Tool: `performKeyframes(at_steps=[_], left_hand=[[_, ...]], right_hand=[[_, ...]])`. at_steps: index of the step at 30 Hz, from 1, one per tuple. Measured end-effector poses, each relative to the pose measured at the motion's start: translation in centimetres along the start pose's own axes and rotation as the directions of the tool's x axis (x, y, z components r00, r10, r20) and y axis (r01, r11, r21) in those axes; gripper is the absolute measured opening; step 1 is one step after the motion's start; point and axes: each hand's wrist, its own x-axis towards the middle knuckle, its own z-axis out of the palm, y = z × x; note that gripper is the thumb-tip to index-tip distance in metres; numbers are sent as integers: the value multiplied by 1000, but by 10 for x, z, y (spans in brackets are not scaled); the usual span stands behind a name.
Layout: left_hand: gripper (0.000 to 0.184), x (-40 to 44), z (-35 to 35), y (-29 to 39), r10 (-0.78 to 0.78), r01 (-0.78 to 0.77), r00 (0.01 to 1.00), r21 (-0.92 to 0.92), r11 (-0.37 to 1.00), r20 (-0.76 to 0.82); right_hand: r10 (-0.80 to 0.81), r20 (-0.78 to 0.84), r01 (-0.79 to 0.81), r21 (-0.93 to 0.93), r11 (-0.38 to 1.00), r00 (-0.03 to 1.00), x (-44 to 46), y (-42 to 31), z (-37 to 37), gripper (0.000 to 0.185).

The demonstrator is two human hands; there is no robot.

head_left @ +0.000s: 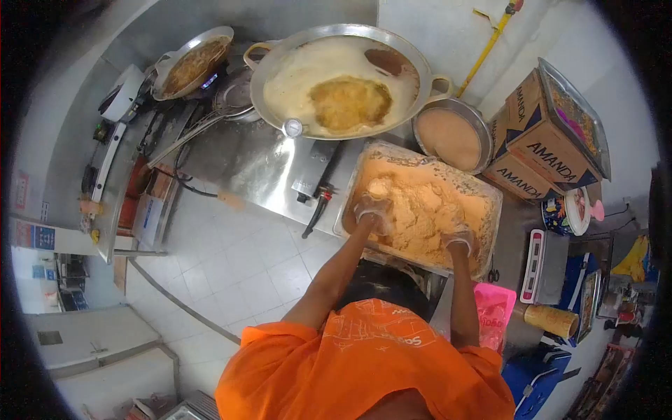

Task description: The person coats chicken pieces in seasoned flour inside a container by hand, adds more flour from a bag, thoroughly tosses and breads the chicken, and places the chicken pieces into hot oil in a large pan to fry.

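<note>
A large shallow tub (pixel 490 260) is filled with orange breading flour (pixel 420 203), lumpy and heaped in places. My left hand (pixel 374 212), in a clear plastic glove, is down in the flour on the tub's left side. A paler floury lump (pixel 379 187) lies just beyond its fingers. On the right side, my right hand (pixel 459 240), gloved too, reaches into the flour near the tub's edge. Flour hides or coats the fingers of both hands, so I cannot see whether they grip anything.
Behind the tub, a wide pan of foaming oil (pixel 350 84) holds a clip thermometer (pixel 292 128). A bowl of orange-brown batter (pixel 451 136) stands right of it. Cardboard boxes (pixel 535 143) carry a tray. A pink bag (pixel 493 315) and a scale (pixel 534 266) sit at right.
</note>
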Motion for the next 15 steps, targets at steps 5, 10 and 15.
performKeyframes(at_steps=[5,10,15], left_hand=[[48,15,23,-21,112,-109,994,121,987,-18],[45,64,97,-103,366,-334,928,275,902,-74],[41,11,16,-55,118,-118,993,-43,992,-15]], right_hand=[[-169,-172,237,566,790,971,76,64,112,51],[-220,-292,341,479,809,931,58,56,73,53],[-103,-223,196,453,870,969,15,48,24,56]])
